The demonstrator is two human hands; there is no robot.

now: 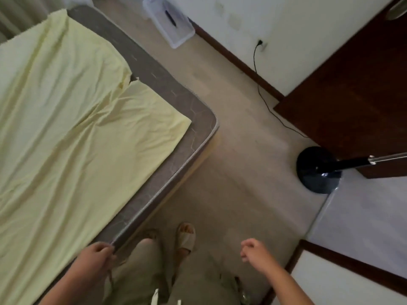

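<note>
Several left hand (93,257) fingers (107,249) pinch the mattress (167,170) edge.

Sheet (66,128) matt creased cloth; mattress (176,102) quilted fabric w/ corded edge.

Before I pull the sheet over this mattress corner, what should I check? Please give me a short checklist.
1. Left hand grips the mattress edge: cannot tell; its fingers curl right at the edge.
2. Right hand free: ok, it holds nothing.
3. Sheet covers the corner: not ok, grey mattress shows along two sides.
4. Sheet flat: not ok, wrinkled and folded.
5. Floor by the feet free: ok, the cord and fan base lie apart from them.
</note>
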